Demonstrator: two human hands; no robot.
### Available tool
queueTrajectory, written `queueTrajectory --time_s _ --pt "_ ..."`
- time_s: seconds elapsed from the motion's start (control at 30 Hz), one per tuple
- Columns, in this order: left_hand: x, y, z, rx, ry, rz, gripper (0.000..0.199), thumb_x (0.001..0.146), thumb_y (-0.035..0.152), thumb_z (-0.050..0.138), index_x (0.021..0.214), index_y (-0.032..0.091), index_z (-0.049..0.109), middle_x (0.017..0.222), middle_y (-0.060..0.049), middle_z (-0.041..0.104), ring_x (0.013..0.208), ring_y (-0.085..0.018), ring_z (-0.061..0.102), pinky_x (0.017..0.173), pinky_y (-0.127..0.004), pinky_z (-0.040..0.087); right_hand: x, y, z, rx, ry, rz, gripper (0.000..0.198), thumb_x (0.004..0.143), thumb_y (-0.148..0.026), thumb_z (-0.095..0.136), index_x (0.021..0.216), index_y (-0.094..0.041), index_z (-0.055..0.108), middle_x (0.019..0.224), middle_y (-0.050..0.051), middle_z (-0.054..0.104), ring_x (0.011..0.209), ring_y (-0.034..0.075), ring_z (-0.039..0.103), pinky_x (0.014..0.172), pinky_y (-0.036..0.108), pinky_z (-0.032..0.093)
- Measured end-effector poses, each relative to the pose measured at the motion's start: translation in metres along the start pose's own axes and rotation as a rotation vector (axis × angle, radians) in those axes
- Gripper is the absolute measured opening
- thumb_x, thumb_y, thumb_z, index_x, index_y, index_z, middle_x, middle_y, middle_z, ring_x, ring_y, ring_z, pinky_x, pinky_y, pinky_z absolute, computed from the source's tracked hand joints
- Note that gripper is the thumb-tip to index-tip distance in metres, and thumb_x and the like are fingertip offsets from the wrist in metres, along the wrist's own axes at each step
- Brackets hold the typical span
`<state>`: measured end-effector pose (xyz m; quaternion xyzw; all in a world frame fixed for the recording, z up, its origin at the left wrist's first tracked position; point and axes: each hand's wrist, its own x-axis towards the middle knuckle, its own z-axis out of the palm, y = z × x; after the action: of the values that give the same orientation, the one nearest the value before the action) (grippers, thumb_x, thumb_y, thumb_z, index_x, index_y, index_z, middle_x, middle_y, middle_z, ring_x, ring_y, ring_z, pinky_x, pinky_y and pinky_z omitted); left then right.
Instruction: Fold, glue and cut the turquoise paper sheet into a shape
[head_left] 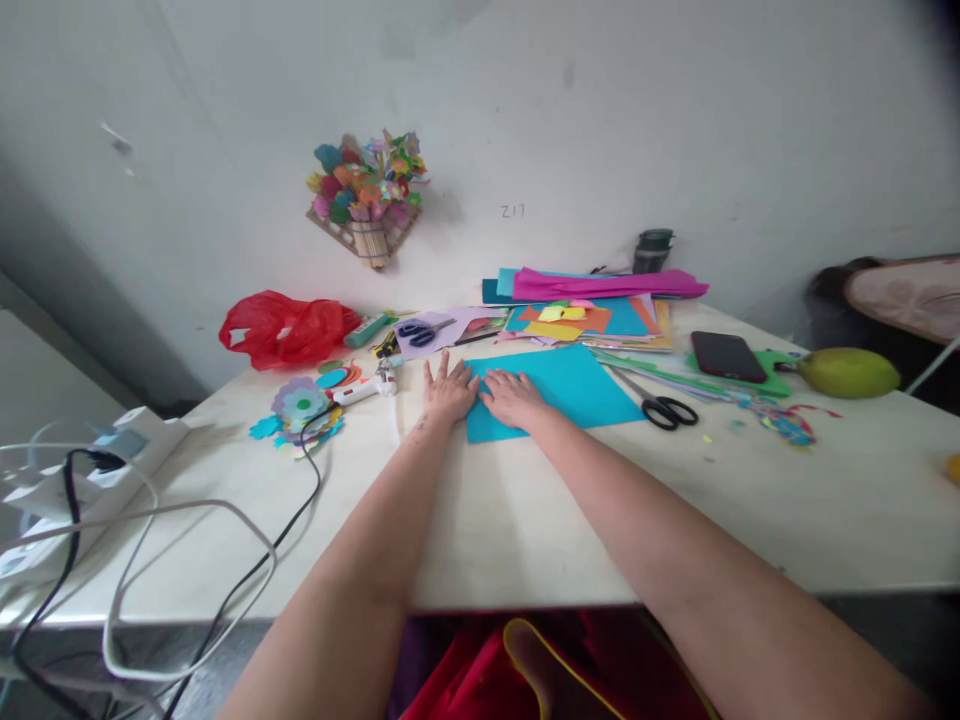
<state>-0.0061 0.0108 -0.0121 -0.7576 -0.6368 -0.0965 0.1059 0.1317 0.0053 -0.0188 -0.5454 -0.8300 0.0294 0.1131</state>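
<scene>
Your left hand (448, 392), right hand (513, 398) flat, fingers apart, at blue sheet (585, 388). Likely smoothing step; next needs even pressure.

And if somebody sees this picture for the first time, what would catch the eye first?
Probably the bright blue sheet on the pale table, with the left hand at its left edge and the right hand on it. Next, perhaps, the colourful flower decoration on the wall, and the crumpled red bag at the table's back left.
</scene>
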Motion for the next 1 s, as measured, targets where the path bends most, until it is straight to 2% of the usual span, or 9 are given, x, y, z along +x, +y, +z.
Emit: queueTrajectory --time_s 0.17,0.37,0.5,0.6,0.83,1.0 --pt "0.004 -0.001 0.002 -0.016 0.006 0.041 0.047 0.087 0.039 0.016 0.121 0.027 0.048 0.133 0.002 0.042 0.132 -0.020 0.010 0.103 -0.053 -0.006 0.001 0.001 0.002 0.007 0.008 0.003 0.052 0.087 -0.042 0.023 0.132 -0.018 0.035 0.141 0.004 0.026 0.129 0.020 0.019 0.103 0.044 0.011" --pt "0.006 -0.001 0.001 0.049 0.090 0.115 0.045 0.087 0.035 0.019 0.110 0.023 0.056 0.121 -0.002 0.055 0.126 -0.021 0.029 0.104 -0.048 -0.009 0.001 0.000 0.000 0.008 -0.003 0.011 0.052 0.088 -0.041 0.023 0.133 -0.018 0.034 0.142 0.003 0.025 0.130 0.020 0.018 0.103 0.043 0.011" --pt "0.009 0.000 -0.003 0.065 0.119 0.082 0.046 0.087 0.037 0.019 0.109 0.023 0.058 0.110 -0.004 0.061 0.121 -0.024 0.035 0.104 -0.048 -0.011 -0.001 0.001 -0.001 0.007 -0.007 0.004 0.052 0.088 -0.041 0.021 0.133 -0.018 0.033 0.142 0.003 0.024 0.130 0.019 0.017 0.103 0.043 0.010" --pt "0.012 0.000 -0.004 0.073 0.138 0.045 0.049 0.087 0.041 0.019 0.102 0.021 0.062 0.104 -0.007 0.063 0.123 -0.026 0.032 0.103 -0.048 -0.013 0.000 0.001 0.001 0.002 -0.001 -0.002 0.053 0.088 -0.042 0.020 0.133 -0.019 0.032 0.142 0.003 0.024 0.130 0.019 0.016 0.103 0.043 0.009" --pt "0.021 -0.006 0.002 0.102 0.081 0.033 0.047 0.084 0.044 0.026 0.113 0.022 0.056 0.131 -0.006 0.044 0.130 -0.027 0.016 0.102 -0.051 -0.014 -0.002 0.000 -0.002 0.008 -0.024 0.010 0.053 0.088 -0.042 0.020 0.134 -0.019 0.032 0.143 0.003 0.023 0.130 0.019 0.016 0.104 0.043 0.009" --pt "0.028 -0.005 0.003 0.105 0.036 0.041 0.052 0.084 0.046 0.026 0.119 0.018 0.052 0.134 -0.007 0.041 0.132 -0.028 0.009 0.101 -0.052 -0.016 -0.003 -0.001 -0.005 0.012 -0.016 0.001 0.052 0.088 -0.042 0.021 0.134 -0.018 0.032 0.142 0.004 0.024 0.130 0.020 0.017 0.103 0.042 0.010"
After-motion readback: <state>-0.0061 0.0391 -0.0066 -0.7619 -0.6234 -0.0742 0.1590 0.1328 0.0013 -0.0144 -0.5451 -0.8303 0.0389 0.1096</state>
